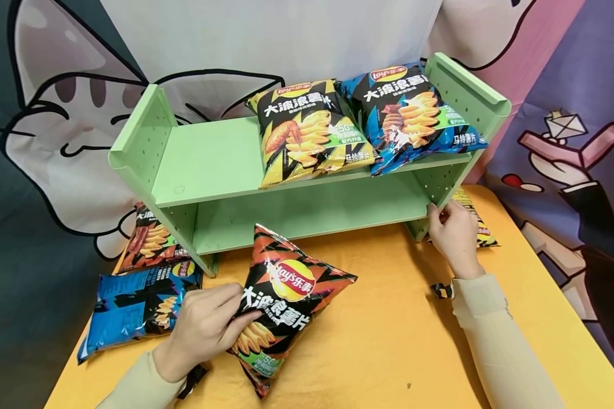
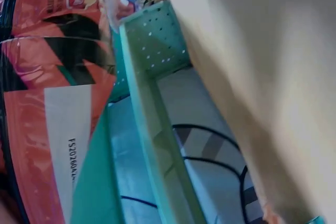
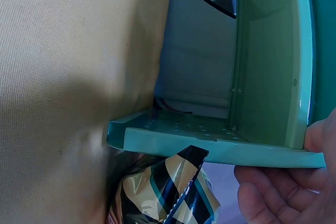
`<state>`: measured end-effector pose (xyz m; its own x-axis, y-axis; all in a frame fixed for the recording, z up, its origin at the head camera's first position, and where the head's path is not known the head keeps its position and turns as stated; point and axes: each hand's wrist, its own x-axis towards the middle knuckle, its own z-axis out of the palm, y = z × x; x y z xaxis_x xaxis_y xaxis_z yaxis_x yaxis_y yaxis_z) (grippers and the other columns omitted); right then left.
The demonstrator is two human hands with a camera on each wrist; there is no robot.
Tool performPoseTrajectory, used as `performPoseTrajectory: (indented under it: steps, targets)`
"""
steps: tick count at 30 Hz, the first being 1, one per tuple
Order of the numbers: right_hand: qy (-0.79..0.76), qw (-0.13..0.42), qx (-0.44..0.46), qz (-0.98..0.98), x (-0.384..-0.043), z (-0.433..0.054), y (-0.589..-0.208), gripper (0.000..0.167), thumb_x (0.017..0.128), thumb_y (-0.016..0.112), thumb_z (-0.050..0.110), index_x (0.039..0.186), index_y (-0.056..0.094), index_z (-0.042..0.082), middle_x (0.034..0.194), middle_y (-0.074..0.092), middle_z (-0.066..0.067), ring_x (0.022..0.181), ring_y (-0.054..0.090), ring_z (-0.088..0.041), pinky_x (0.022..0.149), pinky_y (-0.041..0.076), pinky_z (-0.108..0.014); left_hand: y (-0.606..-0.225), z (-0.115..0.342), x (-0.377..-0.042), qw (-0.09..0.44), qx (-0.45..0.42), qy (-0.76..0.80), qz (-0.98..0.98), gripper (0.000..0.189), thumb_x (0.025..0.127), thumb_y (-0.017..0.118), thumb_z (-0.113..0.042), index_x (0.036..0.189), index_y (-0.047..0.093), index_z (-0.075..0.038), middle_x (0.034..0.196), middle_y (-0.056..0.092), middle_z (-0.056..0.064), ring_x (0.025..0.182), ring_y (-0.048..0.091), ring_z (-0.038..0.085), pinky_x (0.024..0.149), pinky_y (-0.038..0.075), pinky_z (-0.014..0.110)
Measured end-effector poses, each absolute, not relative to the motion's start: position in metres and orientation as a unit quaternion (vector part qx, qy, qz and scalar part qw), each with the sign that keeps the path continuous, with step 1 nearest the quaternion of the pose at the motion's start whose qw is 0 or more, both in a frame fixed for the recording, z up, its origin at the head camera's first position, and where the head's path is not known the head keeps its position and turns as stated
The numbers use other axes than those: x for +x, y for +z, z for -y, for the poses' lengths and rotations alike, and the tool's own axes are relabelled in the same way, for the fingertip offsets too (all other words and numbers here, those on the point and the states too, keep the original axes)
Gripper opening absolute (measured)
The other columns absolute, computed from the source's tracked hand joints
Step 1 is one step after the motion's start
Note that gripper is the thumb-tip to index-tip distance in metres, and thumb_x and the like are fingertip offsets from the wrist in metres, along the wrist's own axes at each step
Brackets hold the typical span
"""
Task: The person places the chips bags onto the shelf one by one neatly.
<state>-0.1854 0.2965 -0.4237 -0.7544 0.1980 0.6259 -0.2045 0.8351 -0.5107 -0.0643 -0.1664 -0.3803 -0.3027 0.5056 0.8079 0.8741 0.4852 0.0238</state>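
yellow table [image 1: 399, 341], hand [image 1: 204, 326] gripping bag [image 1: 281, 307]

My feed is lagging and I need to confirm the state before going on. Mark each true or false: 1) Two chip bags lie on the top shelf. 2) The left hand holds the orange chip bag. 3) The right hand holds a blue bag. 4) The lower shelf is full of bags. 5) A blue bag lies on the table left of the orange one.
1) True: a yellow bag and a blue bag on the shelf lie on the green shelf.
2) True: the left hand grips the orange chip bag.
3) False: the right hand rests on the shelf's right side panel.
4) False: no bags show there.
5) True: the blue table bag lies there.
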Motion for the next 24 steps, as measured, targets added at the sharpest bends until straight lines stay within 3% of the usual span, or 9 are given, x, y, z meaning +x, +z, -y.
performPoseTrajectory:
  steps: [7,17,24]
  targets:
    - [0.287,0.352,0.003,0.891,-0.185,-0.297,-0.424,0.027,0.098,0.061,0.016,0.079,0.068,-0.002,0.070,0.066,-0.019,0.059,0.059,-0.036,0.057,0.037,-0.040,-0.356,0.168,-0.070,0.469,-0.467,-0.273,0.698,0.052,0.106,0.058,-0.035,0.070,0.066,0.003,0.066,0.057,0.008,0.048,0.045,0.015,0.039,0.041,0.027]
    - [0.286,0.348,0.001,0.893,-0.185,-0.295,-0.423,0.026,0.099,0.061,0.016,0.081,0.069,0.000,0.069,0.065,-0.017,0.058,0.057,-0.033,0.055,0.036,-0.035,-0.324,0.175,-0.076,0.516,-0.434,-0.320,0.665,0.055,0.102,0.063,-0.039,0.073,0.071,0.007,0.065,0.066,0.016,0.047,0.055,0.025,0.038,0.042,0.037]
    - [0.289,0.346,-0.004,0.893,-0.183,-0.296,-0.422,0.026,0.099,0.062,0.017,0.083,0.071,-0.001,0.071,0.067,-0.018,0.059,0.059,-0.033,0.056,0.037,-0.034,-0.294,0.171,-0.081,0.570,-0.343,-0.327,0.672,0.062,0.100,0.063,-0.050,0.076,0.073,0.006,0.064,0.068,0.021,0.043,0.056,0.033,0.039,0.037,0.044]
